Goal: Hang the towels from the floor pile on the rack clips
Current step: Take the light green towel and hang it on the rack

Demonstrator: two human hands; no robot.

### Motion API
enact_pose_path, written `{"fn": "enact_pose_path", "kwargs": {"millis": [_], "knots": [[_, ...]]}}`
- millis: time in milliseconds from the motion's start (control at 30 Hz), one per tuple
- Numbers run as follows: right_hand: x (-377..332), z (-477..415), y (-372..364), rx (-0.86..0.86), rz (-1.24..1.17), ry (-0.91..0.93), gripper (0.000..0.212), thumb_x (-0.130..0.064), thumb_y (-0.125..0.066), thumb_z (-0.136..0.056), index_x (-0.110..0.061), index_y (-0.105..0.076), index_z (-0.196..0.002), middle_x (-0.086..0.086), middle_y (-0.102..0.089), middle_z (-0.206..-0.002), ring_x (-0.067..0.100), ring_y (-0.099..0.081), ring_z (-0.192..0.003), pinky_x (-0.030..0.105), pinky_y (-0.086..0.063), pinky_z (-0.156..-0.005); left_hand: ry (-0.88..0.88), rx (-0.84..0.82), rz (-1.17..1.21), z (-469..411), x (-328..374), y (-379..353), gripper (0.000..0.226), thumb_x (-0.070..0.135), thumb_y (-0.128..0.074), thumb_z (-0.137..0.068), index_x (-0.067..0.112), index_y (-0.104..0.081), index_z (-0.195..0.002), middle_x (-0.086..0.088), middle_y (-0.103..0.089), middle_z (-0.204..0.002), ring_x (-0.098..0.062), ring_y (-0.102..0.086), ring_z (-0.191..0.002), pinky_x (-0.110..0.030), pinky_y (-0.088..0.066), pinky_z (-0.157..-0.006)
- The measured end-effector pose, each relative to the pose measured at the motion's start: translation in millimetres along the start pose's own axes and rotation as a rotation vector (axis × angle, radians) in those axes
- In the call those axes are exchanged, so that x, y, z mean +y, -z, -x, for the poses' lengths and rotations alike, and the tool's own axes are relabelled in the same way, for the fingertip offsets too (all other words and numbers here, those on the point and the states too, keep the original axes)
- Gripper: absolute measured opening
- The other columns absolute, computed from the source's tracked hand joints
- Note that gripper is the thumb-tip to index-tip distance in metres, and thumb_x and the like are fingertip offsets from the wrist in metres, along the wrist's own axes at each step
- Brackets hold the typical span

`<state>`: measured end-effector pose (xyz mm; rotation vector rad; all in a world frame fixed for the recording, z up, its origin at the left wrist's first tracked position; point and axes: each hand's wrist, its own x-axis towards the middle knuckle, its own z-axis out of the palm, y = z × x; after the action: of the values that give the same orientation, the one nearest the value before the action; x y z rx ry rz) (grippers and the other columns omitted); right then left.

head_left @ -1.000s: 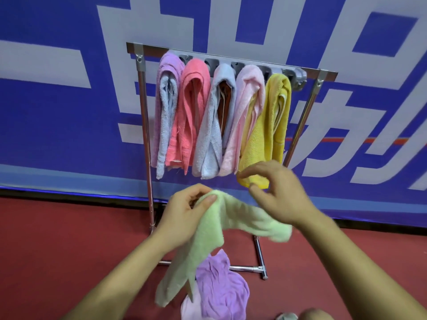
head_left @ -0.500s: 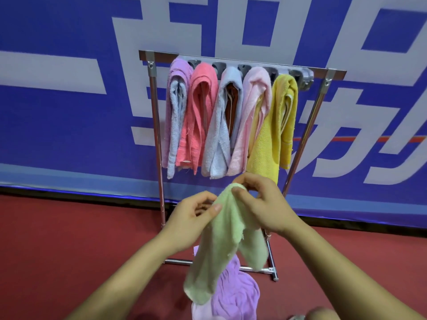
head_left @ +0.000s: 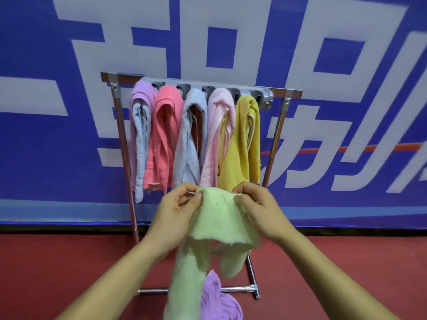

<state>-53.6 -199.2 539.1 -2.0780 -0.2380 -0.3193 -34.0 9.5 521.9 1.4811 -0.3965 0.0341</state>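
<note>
A light green towel point(head_left: 217, 218) hangs between my hands in front of the rack, its long end trailing down. My left hand point(head_left: 175, 213) pinches its top left edge and my right hand point(head_left: 258, 209) pinches its top right edge. The metal rack point(head_left: 120, 135) carries a grey clip strip point(head_left: 265, 98) along its top bar. Several towels hang from the clips: purple point(head_left: 141, 107), coral point(head_left: 165, 125), pale blue point(head_left: 191, 139), pink point(head_left: 219, 125) and yellow point(head_left: 242, 144). The clip at the strip's right end holds nothing. A purple towel point(head_left: 219, 301) lies on the floor below.
The red floor point(head_left: 57, 273) spreads around the rack's base bar point(head_left: 238, 289). A blue banner wall point(head_left: 46, 158) with large pale characters stands right behind the rack.
My hands rose and spread the green towel's top edge flat between them. The view moved closer to the rack.
</note>
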Motion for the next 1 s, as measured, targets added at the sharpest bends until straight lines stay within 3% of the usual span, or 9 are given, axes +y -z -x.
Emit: {"fn": "enact_pose_path", "kwargs": {"millis": [167,233,333,500,567,733,833,1000], "knots": [[4.8,-11.3,17.4,-0.030,-0.078,0.036,0.022,-0.030,-0.056,-0.091,-0.013,-0.058,-0.078,-0.013,-0.049,-0.070,0.007,-0.045,-0.067,0.024,-0.038,-0.064,-0.003,-0.001,-0.013,-37.3,17.0,-29.5,0.012,0.010,-0.058,-0.100,0.011,-0.069,-0.095,-0.010,-0.074,-0.079,-0.015,-0.065,-0.072,-0.031,-0.049,-0.068],[3.5,-22.6,26.0,0.020,-0.120,0.058,0.023,-0.030,-0.055,-0.093,-0.015,-0.056,-0.075,-0.011,-0.049,-0.069,0.008,-0.044,-0.068,0.023,-0.037,-0.065,-0.058,0.025,-0.103,-55.0,22.7,-39.0,0.011,0.014,-0.062,-0.099,0.013,-0.072,-0.093,-0.005,-0.076,-0.081,-0.013,-0.066,-0.075,-0.029,-0.050,-0.071],[1.8,-44.5,37.8,0.126,-0.098,0.073,0.033,-0.037,-0.052,-0.094,-0.007,-0.054,-0.081,0.007,-0.049,-0.075,0.014,-0.045,-0.071,0.034,-0.039,-0.067,-0.129,0.029,-0.220,-83.4,33.9,-49.1,0.012,0.027,-0.066,-0.093,0.022,-0.075,-0.086,0.002,-0.074,-0.080,-0.010,-0.065,-0.075,-0.032,-0.053,-0.075],[-0.7,-86.0,58.4,0.279,-0.092,0.074,0.034,-0.039,-0.047,-0.094,-0.007,-0.053,-0.086,-0.007,-0.051,-0.073,0.007,-0.047,-0.069,0.027,-0.041,-0.067,-0.176,0.080,-0.359,-133.2,51.6,-67.3,0.011,0.021,-0.066,-0.095,0.019,-0.076,-0.090,0.005,-0.075,-0.083,-0.014,-0.069,-0.083,-0.036,-0.054,-0.082],[1.7,-105.6,66.9,0.326,-0.053,0.085,0.032,-0.034,-0.047,-0.099,-0.006,-0.054,-0.086,-0.005,-0.052,-0.073,0.007,-0.048,-0.069,0.031,-0.042,-0.068,-0.209,0.088,-0.416,-152.3,59.0,-73.6,0.011,0.023,-0.067,-0.094,0.020,-0.076,-0.090,0.007,-0.075,-0.082,-0.016,-0.069,-0.083,-0.037,-0.054,-0.081],[-3.7,-159.9,91.1,0.449,0.076,0.122,0.021,-0.027,-0.048,-0.101,-0.021,-0.055,-0.082,-0.010,-0.056,-0.073,0.007,-0.051,-0.069,0.031,-0.044,-0.065,-0.127,0.154,-0.853,-206.9,87.5,-81.1,0.018,0.043,-0.060,-0.092,0.033,-0.074,-0.088,0.006,-0.074,-0.098,-0.025,-0.066,-0.096,-0.033,-0.054,-0.081],[-8.9,-190.5,103.8,0.517,0.225,0.133,0.021,-0.033,-0.044,-0.100,-0.026,-0.055,-0.084,-0.007,-0.059,-0.076,0.018,-0.057,-0.080,0.041,-0.049,-0.074,-0.111,0.171,-0.864,-239.8,105.6,-91.3,0.024,0.037,-0.057,-0.093,0.027,-0.068,-0.074,0.001,-0.072,-0.095,-0.028,-0.067,-0.094,-0.033,-0.056,-0.080],[-15.2,-241.5,121.8,0.559,0.438,0.094,0.028,-0.036,-0.037,-0.101,-0.020,-0.058,-0.093,0.000,-0.067,-0.088,0.028,-0.058,-0.093,0.050,-0.044,-0.094,-0.064,0.269,-0.833,-288.4,122.4,-106.5,0.017,0.023,-0.057,-0.094,0.019,-0.073,-0.093,-0.006,-0.073,-0.101,-0.030,-0.065,-0.092,-0.030,-0.047,-0.071]]}}
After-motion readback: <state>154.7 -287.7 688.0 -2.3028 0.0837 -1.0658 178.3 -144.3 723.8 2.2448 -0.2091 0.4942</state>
